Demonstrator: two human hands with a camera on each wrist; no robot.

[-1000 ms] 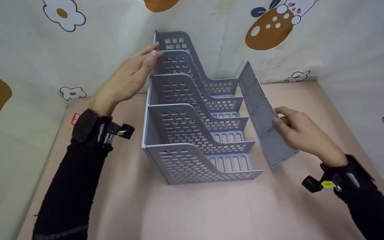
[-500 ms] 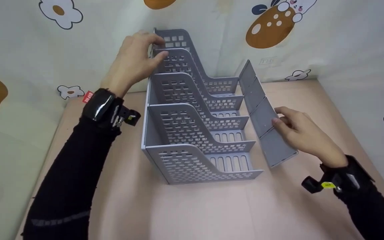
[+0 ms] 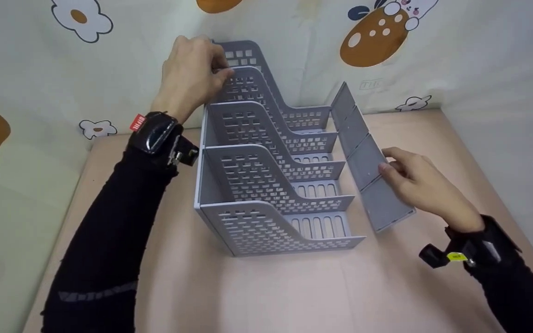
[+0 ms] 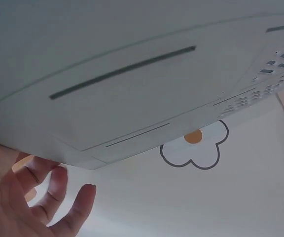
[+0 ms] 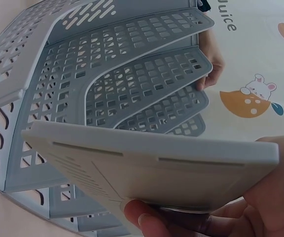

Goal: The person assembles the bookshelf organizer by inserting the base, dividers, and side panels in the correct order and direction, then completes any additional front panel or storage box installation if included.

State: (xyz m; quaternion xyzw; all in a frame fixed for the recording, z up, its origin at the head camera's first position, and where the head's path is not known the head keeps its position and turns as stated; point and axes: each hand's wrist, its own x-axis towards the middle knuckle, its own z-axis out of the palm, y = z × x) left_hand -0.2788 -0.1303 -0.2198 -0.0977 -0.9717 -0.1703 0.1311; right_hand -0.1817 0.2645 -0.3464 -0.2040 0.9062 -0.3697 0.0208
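Observation:
A grey desktop file organizer (image 3: 248, 231) with perforated, sloping dividers stands on the table in the head view. My left hand (image 3: 192, 69) grips the top of its tall back side near the far end, thumb on the inner side. In the left wrist view, that hand's fingers (image 4: 78, 212) curl near the edge of the smooth back panel (image 4: 132, 108). To the right, my right hand (image 3: 412, 185) pinches a long flat grey panel (image 3: 363, 157), marked off in sections. It stands tilted beside the organizer's low front, apart from most divider ends; contact at the far end is unclear.
A pale pink tabletop (image 3: 294, 296) lies beneath everything. Behind and at both sides hangs a light cloth (image 3: 285, 27) printed with flowers and oranges, close to the organizer's far end. Each wrist wears a camera on a black strap.
My left hand has moved up and right along the organizer's back, and its fingers have curled over the top edge. The right hand and the flat panel have hardly moved.

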